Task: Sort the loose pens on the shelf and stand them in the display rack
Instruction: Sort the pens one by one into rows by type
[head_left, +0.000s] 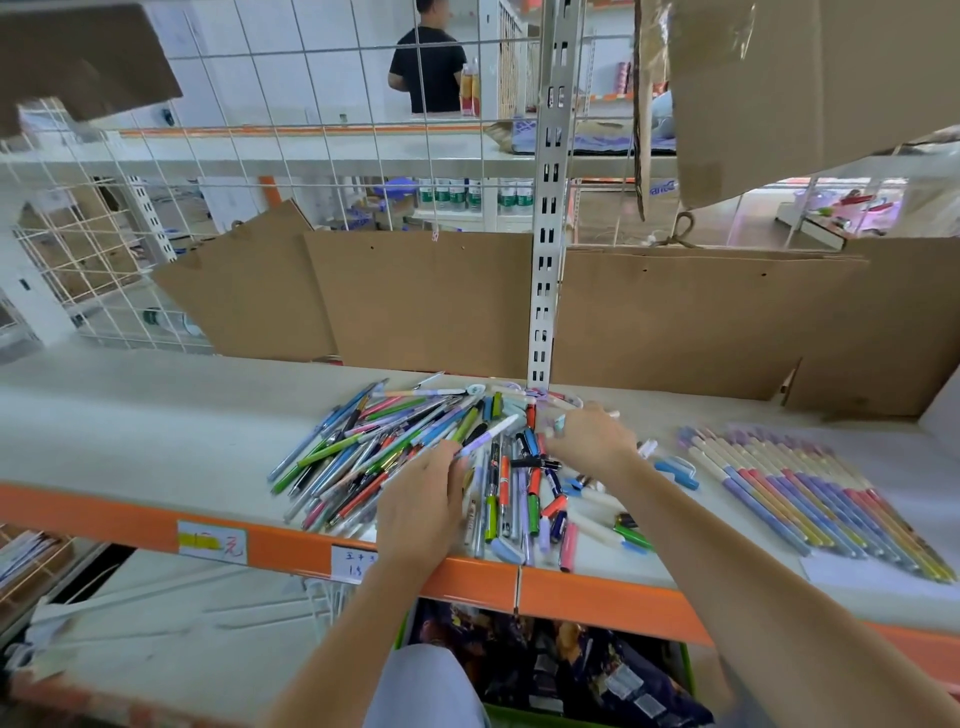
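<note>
Left hand (418, 506) fingers pinch lilac pen (488, 435); right hand (589, 439) fingers spread on pen pile (374, 457); labels unreadable.

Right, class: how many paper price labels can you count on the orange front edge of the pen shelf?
2. One label sits left of the left hand; the other label is partly behind that forearm. More may be hidden behind the arms.

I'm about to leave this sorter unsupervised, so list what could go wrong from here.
1. Pens in the loose pile reach the orange shelf edge; either hand could knock some off.
2. The right hand may sweep strays into the sorted row.
3. The left hand covers pens, hiding its grip.
</note>
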